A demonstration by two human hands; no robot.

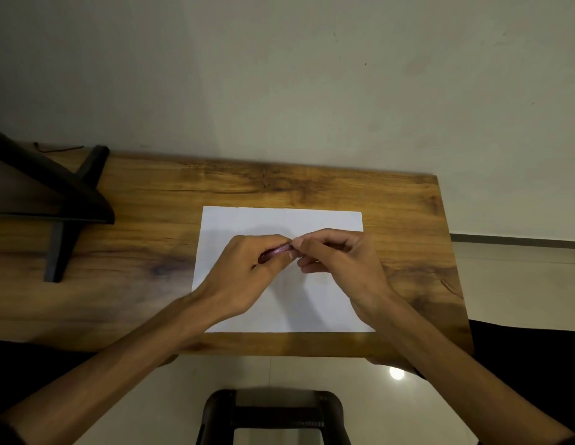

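A white sheet of paper [312,309] lies flat on the wooden table [157,194]. Above its middle my two hands meet. My left hand [247,274] has its fingers curled round a slim dark reddish pen [275,252], of which only a short length shows. My right hand [340,261] pinches the pen's right end with thumb and fingers. Most of the pen is hidden inside the hands.
A black stand with slanted legs [64,200] occupies the table's left side. A plain wall rises behind the table. A dark stool or chair frame [273,412] sits below the table's near edge, over a pale tiled floor.
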